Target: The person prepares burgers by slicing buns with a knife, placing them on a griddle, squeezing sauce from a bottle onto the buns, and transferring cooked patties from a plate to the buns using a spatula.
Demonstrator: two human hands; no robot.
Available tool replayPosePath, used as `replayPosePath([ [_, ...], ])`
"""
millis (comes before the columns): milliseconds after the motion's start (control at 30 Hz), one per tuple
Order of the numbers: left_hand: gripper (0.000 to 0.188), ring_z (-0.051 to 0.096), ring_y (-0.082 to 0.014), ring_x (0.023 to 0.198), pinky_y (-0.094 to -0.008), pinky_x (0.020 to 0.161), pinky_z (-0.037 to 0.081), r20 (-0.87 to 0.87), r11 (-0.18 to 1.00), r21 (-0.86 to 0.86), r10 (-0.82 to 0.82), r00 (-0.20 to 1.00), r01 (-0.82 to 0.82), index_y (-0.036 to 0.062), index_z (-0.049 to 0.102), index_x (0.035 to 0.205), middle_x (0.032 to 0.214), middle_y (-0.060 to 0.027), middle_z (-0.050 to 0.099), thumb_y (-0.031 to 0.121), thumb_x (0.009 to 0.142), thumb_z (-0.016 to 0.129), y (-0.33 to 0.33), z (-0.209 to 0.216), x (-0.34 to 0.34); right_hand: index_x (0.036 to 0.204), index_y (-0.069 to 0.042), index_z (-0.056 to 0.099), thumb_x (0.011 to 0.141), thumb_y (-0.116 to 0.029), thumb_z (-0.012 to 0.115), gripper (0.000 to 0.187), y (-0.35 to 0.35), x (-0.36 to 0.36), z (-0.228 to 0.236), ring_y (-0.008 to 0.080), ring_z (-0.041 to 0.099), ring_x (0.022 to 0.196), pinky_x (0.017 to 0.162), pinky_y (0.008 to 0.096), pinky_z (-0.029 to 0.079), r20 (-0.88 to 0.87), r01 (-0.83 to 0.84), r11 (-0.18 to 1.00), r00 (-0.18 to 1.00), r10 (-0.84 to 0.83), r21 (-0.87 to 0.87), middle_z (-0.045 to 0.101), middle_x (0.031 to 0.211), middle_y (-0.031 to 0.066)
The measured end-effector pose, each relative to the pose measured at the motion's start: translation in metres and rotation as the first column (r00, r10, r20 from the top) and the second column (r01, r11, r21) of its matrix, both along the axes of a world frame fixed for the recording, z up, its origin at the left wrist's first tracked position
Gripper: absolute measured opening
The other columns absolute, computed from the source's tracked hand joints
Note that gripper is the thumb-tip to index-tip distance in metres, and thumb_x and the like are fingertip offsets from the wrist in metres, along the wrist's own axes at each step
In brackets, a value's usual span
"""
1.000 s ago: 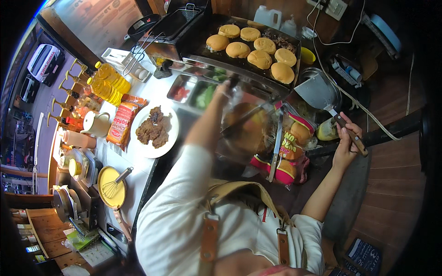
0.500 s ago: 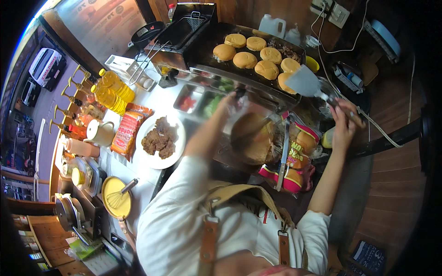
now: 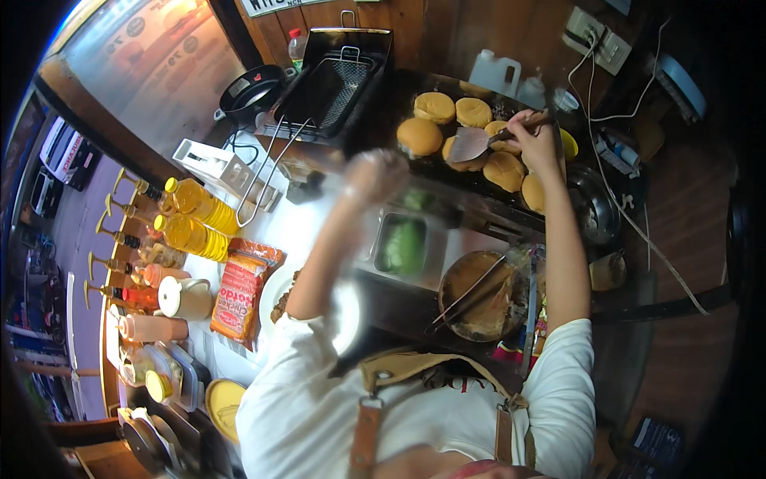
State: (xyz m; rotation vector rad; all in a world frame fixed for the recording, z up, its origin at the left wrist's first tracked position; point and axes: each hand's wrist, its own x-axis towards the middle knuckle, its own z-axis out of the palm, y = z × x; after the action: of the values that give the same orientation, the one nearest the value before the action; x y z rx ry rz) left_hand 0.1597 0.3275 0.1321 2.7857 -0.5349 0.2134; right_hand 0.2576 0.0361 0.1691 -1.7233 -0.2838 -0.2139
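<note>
My right hand [image 3: 531, 142] is closed around the brown handle of a metal spatula [image 3: 469, 146]. The blade lies on or just above a bun in the middle of the griddle [image 3: 392, 97]. Several golden burger buns [image 3: 420, 137] rest there in rough rows, some partly hidden by my hand and the spatula. My left hand [image 3: 377, 174], smeared by motion, is over the griddle's front left edge, above the food trays. I cannot make out its fingers or anything in them. Below it, a metal tray [image 3: 378, 257] holds green chopped vegetable.
Tongs [image 3: 471, 294] lie across a round brown board [image 3: 459, 323], beside a long knife [image 3: 531, 311] and bun packaging. My left forearm partly covers a white plate [image 3: 345, 319] of cooked ground meat. Oil bottles [image 3: 191, 238] and pump bottles line the left side. A wire fryer basket [image 3: 345, 84] stands behind.
My right hand has brought the spatula from the right, off the buns' edge, forward and left over the middle buns. My left hand has moved away from the vegetable trays. The view has shifted.
</note>
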Motion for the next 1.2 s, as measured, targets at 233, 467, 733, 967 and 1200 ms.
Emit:
replayPosePath([
  [233,0.028,0.053,-0.0310,0.099,-0.0378,0.087,0.042,0.191,0.992,0.121,-0.007,0.982,-0.016,0.0013,0.056,0.101,0.105,-0.0185,0.056,0.019,0.081,0.047,-0.024,-0.012,0.081,0.079,-0.004,0.056,0.079,-0.010,0.058,0.005,0.025,-0.009,0.034,0.0083,0.055,0.074,0.063,0.0245,0.050,0.014,0.064,0.995,0.998,-0.064,-0.073,0.055,0.077,-0.0001],
  [467,0.034,0.053,-0.0320,0.099,-0.0368,0.086,0.042,0.094,0.979,0.203,-0.003,0.996,-0.017,0.0003,0.051,0.112,0.107,-0.0189,0.054,0.014,0.082,0.041,-0.046,-0.013,0.084,0.078,-0.005,0.057,0.078,-0.008,0.058,0.003,0.013,-0.005,0.032,0.0081,0.054,0.074,0.065,0.0251,0.050,0.042,0.099,0.994,0.994,-0.097,-0.041,0.055,0.077,-0.0001],
  [733,0.024,0.057,-0.0322,0.097,-0.0371,0.083,0.045,-0.029,0.994,0.102,-0.034,0.999,0.037,0.0059,0.064,0.091,0.100,-0.0187,0.060,0.014,0.077,0.047,-0.043,0.020,0.079,0.073,-0.004,0.058,0.074,-0.008,0.061,0.005,0.040,0.012,0.006,0.0049,0.050,0.057,0.052,0.0204,0.039,0.285,0.110,0.987,0.956,-0.071,-0.121,0.055,0.061,-0.0022],
  [967,0.022,0.060,-0.0305,0.089,-0.0371,0.077,0.048,-0.084,0.990,0.136,-0.027,0.996,0.039,0.0088,0.065,0.087,0.093,-0.0157,0.062,0.015,0.076,0.047,-0.047,0.022,0.086,0.074,-0.005,0.058,0.075,-0.010,0.060,0.005,0.049,0.019,-0.008,0.0077,0.053,0.060,0.057,0.0244,0.043,0.269,0.230,0.963,0.945,-0.186,-0.142,0.057,0.063,0.0008],
  [1200,0.025,0.060,-0.0319,0.086,-0.0381,0.075,0.048,-0.053,0.991,0.129,0.041,0.998,-0.034,0.0076,0.064,0.088,0.091,-0.0179,0.062,0.024,0.077,0.047,-0.043,0.012,0.099,0.076,-0.005,0.058,0.077,-0.010,0.059,0.006,0.044,0.011,0.007,0.0071,0.055,0.067,0.055,0.0220,0.050,0.079,0.194,0.967,0.975,-0.209,0.166,0.057,0.073,-0.0002],
])
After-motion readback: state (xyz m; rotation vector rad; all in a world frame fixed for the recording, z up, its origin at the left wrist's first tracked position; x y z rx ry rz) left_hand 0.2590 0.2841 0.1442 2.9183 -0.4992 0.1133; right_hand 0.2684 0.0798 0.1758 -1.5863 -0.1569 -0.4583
